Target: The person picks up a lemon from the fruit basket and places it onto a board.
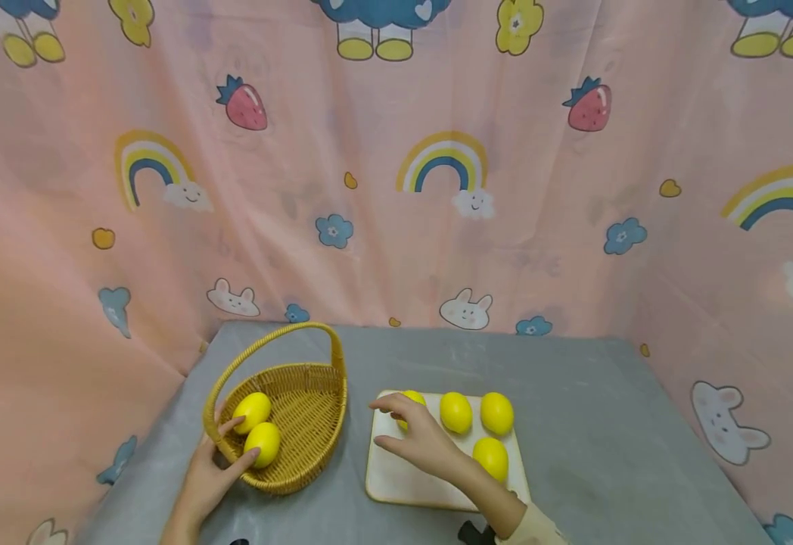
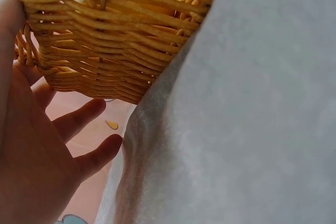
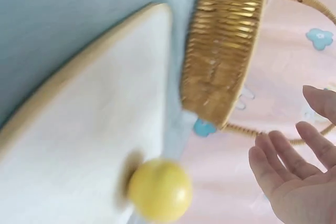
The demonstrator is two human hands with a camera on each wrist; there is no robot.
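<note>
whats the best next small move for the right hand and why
Probably lower the right hand to grip the far-left yellow ball on the white board: the hand is empty, its fingers overlap that ball in the head view, and the basket already holds two like it.

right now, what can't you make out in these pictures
- Head: part of the back-left lemon, hidden by the right grip.
- Head: what the dark object is, cut off by the bottom edge.
- Left wrist: lemons inside the basket, screened by its wicker wall.
- Right wrist: the white tray's full outline, cut off by left and bottom edges.
</note>
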